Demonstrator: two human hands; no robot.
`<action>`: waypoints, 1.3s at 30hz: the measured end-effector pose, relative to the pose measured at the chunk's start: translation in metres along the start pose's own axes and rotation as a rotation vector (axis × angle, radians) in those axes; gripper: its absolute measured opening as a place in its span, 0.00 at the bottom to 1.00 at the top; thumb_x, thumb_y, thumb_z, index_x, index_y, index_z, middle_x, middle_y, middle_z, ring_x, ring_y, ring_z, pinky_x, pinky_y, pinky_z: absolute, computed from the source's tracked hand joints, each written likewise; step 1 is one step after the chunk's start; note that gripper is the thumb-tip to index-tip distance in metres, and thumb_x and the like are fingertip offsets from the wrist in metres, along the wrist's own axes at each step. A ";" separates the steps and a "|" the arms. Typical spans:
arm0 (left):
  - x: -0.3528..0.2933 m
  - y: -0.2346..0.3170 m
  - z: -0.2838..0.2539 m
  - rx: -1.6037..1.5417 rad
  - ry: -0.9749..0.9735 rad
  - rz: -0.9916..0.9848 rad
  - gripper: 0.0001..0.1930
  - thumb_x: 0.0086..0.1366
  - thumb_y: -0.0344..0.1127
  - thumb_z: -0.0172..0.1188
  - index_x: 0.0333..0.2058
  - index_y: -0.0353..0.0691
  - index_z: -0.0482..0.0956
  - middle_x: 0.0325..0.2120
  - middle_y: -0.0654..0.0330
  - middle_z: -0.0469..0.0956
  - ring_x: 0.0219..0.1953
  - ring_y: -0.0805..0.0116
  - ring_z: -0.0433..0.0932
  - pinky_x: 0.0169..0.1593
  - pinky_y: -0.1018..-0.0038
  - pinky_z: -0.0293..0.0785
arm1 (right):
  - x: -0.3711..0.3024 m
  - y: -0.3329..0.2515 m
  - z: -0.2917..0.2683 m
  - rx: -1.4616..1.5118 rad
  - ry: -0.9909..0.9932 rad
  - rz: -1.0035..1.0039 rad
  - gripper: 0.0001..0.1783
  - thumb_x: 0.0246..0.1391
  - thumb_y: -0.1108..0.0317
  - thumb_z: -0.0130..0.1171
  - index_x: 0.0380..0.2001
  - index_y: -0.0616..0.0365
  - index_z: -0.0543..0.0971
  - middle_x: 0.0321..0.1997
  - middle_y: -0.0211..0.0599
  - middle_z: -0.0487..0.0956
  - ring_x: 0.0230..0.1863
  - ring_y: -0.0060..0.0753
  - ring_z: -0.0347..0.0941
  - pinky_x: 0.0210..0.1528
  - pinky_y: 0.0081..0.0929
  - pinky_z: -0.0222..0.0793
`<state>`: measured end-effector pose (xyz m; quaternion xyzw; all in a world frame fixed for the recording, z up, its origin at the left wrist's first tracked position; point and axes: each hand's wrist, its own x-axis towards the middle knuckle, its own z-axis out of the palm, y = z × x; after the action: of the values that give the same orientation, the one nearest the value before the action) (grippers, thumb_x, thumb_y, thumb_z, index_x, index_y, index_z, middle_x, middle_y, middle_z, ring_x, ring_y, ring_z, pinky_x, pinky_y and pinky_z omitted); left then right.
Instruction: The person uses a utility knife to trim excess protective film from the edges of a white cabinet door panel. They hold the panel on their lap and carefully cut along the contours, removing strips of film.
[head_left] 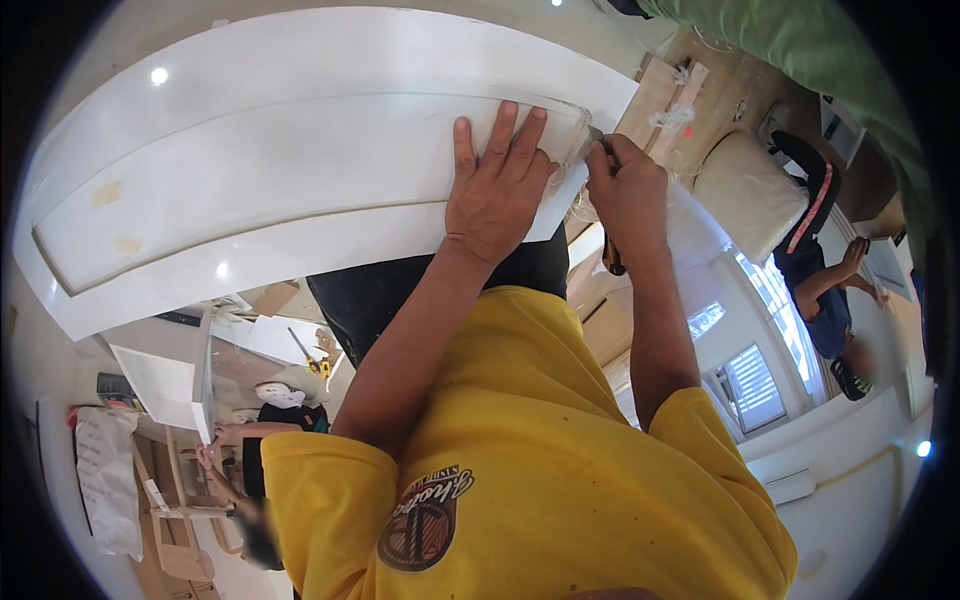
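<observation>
A long white panel (300, 150) with a rectangular groove lies across in front of me. My left hand (493, 195) rests flat on it near the right end, fingers spread. My right hand (632, 190) is wrapped round a utility knife (612, 258). The knife's black and yellow handle end sticks out below the fist. Its blade points up and left, at the groove's right end by the panel's edge; whether it touches the surface, I cannot tell. A thin pale strip (562, 172) curls beside my left fingertips.
A dark padded surface (340, 310) shows under the panel. On the left, a person handles a white cabinet piece (165, 370) near a wooden chair (185, 540) and a yellow tool (318, 366). Another person (815, 275) works at far right. Scraps lie on wooden boards (680, 100).
</observation>
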<state>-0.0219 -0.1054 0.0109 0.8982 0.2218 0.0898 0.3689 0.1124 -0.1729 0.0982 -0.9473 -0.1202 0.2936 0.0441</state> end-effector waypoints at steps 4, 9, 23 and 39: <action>-0.001 0.000 0.001 -0.029 0.002 -0.010 0.10 0.65 0.44 0.67 0.30 0.48 0.78 0.65 0.67 0.74 0.75 0.59 0.60 0.73 0.38 0.43 | -0.002 -0.011 0.003 -0.149 0.036 -0.026 0.11 0.62 0.67 0.60 0.30 0.64 0.78 0.22 0.53 0.78 0.27 0.59 0.79 0.34 0.47 0.73; 0.000 0.000 -0.002 -0.025 -0.015 -0.011 0.09 0.65 0.44 0.66 0.31 0.48 0.78 0.64 0.67 0.74 0.74 0.60 0.61 0.73 0.39 0.45 | 0.006 -0.005 -0.004 -0.145 -0.004 -0.082 0.10 0.62 0.67 0.59 0.30 0.63 0.78 0.21 0.51 0.78 0.26 0.57 0.78 0.34 0.46 0.73; 0.001 0.002 -0.006 -0.016 -0.019 -0.024 0.09 0.66 0.44 0.64 0.31 0.48 0.79 0.65 0.67 0.74 0.74 0.60 0.62 0.72 0.40 0.49 | 0.010 -0.017 -0.027 -0.261 -0.013 -0.068 0.09 0.62 0.67 0.60 0.33 0.64 0.81 0.26 0.54 0.82 0.29 0.55 0.81 0.34 0.41 0.75; -0.001 0.002 -0.007 -0.010 -0.046 -0.029 0.08 0.67 0.43 0.63 0.31 0.50 0.79 0.66 0.69 0.72 0.74 0.61 0.60 0.73 0.41 0.48 | 0.005 -0.027 -0.017 -0.310 -0.043 -0.112 0.10 0.63 0.69 0.58 0.30 0.64 0.78 0.24 0.57 0.79 0.29 0.62 0.78 0.35 0.48 0.74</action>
<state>-0.0248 -0.1030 0.0174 0.8948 0.2259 0.0646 0.3797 0.1208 -0.1453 0.1136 -0.9281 -0.2174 0.2890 -0.0890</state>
